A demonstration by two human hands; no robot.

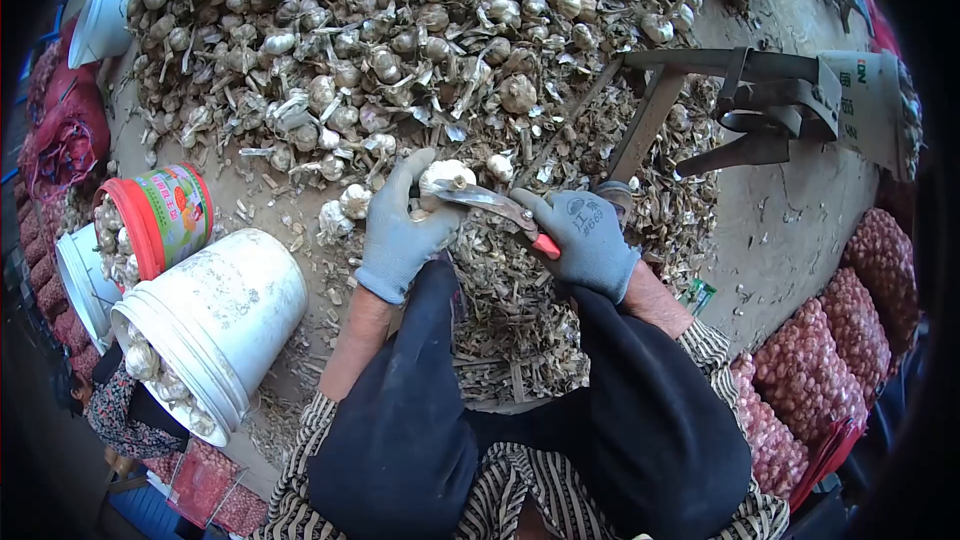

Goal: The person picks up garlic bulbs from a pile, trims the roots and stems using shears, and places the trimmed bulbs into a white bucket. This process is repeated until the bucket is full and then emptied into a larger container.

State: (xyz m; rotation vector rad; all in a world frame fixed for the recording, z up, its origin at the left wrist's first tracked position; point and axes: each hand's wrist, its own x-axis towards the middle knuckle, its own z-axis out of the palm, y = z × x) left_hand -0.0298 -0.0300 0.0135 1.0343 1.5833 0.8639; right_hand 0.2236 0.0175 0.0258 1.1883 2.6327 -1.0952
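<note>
My left hand (400, 230), in a grey glove, grips a white garlic bulb (445, 176) in front of my body. My right hand (590, 240), also gloved, holds red-handled shears (500, 208), and their metal blades touch the bulb's base. A big heap of untrimmed garlic bulbs with dry stalks (380, 40) covers the ground ahead of both hands. Two loose bulbs (345, 208) lie just left of my left hand. Cut stalks and skins (520, 320) are piled below my hands.
A white bucket (225, 310) lies tipped at the left with bulbs inside, beside a red bucket (160, 215) and another white one (80, 280). A metal frame (720, 90) stands at the right. Red mesh sacks of garlic (830, 370) lie at the lower right.
</note>
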